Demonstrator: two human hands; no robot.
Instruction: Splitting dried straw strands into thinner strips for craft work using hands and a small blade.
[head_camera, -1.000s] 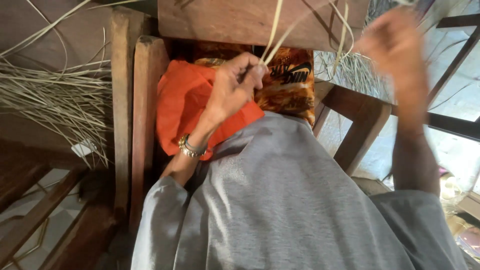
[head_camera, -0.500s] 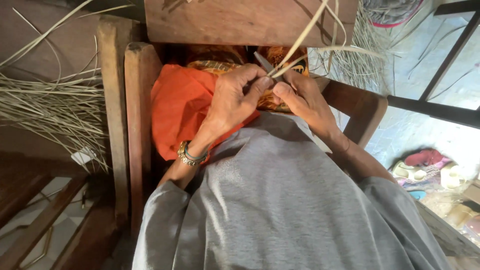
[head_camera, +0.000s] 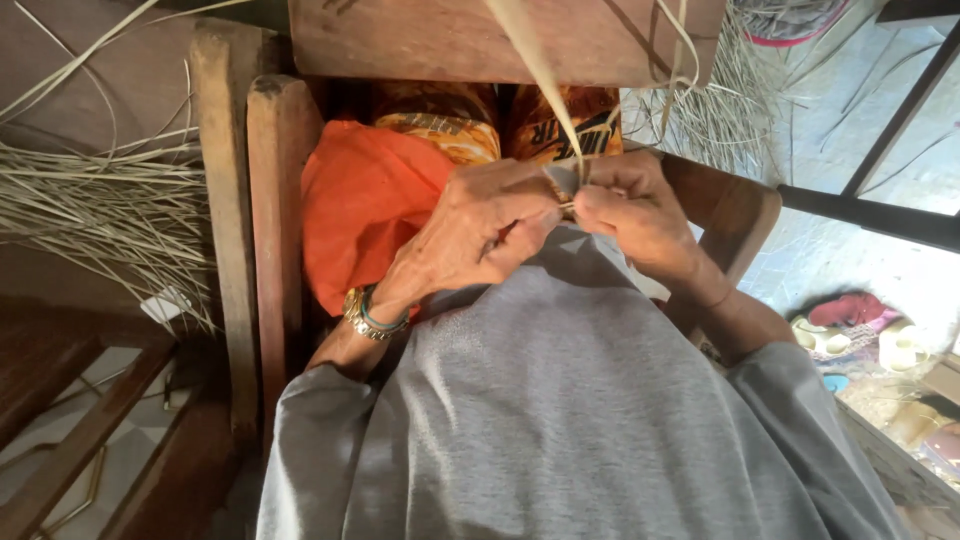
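L hand (head_camera: 480, 235) and R hand (head_camera: 635, 215) meet above the grey-clad lap (head_camera: 560, 400), fingertips touching. Both pinch one pale reed strip (head_camera: 545, 75), fingers clamped together on its lower end; strip runs up-left past the wooden plank (head_camera: 420, 40). Orange cloth (head_camera: 365, 200) lies just beside L hand. Loose reed bundle (head_camera: 90, 200) sits well apart, at left.

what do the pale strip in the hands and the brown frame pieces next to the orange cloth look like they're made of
The long pale strip, pinched between the left hand and right hand, looks like dried plant fibre, perhaps cane or palm leaf: flat, matte, straw-coloured. The upright brown frame pieces look like unfinished wood, with visible grain, dull surface and worn edges. The orange cloth seems a soft woven fabric, creased.
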